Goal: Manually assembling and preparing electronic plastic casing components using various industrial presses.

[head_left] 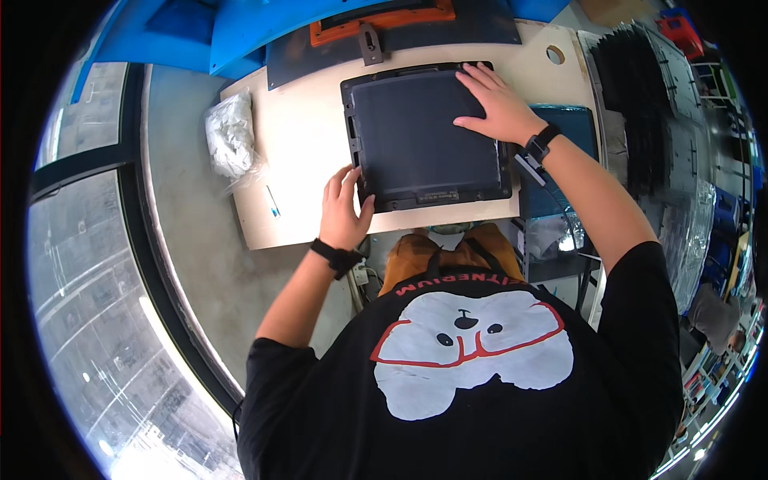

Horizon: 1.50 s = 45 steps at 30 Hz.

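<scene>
A flat, dark rectangular panel (424, 132) in a black frame lies on the pale tabletop in front of me. It looks like a screen panel with a glossy dark face. At its lower left edge, my left hand (344, 210) touches the frame with fingers and thumb apart. My right hand (500, 108) rests on the upper right part with spread fingers, their tips near the top corner and the thumb on the dark face. Whether either hand bears any of the panel's weight cannot be seen.
A crumpled clear plastic bag (230, 136) and a thin pen-like tool (273, 201) lie left on the table (296, 152). Behind the panel stands a dark fixture with an orange frame (384, 22) and a metal bracket (370, 44). Stacked black sheets (636, 112) stand at right.
</scene>
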{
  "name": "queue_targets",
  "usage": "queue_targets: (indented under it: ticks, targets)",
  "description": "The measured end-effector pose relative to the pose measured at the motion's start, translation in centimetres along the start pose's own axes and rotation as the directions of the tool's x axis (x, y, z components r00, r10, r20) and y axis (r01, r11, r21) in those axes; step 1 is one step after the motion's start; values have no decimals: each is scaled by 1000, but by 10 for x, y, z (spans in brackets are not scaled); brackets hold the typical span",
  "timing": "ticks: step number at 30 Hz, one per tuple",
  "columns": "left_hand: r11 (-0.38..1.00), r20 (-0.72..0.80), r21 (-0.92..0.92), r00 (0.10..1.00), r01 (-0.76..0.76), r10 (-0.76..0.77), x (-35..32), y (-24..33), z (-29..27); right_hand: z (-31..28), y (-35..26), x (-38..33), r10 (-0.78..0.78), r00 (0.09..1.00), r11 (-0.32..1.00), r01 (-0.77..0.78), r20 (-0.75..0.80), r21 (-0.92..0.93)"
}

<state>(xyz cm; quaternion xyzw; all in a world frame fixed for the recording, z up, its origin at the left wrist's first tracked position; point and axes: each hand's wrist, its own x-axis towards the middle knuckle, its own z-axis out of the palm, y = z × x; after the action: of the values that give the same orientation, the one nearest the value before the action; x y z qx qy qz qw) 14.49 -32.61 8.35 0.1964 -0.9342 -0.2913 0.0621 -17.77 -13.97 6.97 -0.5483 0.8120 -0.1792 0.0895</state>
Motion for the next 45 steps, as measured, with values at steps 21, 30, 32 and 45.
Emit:
queue_targets:
  ticks: [21, 30, 32, 45]
  targets:
    - [835, -171, -454, 889, 310, -424, -44, 4, 51, 57, -118, 154, -113, 989, 990, 121, 99, -76]
    - [779, -140, -534, 875, 327, -463, -42, 2, 49, 52, -126, 155, -43, 984, 991, 64, 172, -119]
    - [797, -175, -526, 880, 295, -441, -43, 2, 49, 53, -127, 154, -47, 984, 988, 71, 173, -134]
    - [788, -153, -534, 881, 307, -447, -40, -1, 51, 49, -124, 161, 1, 974, 995, 22, 227, -98]
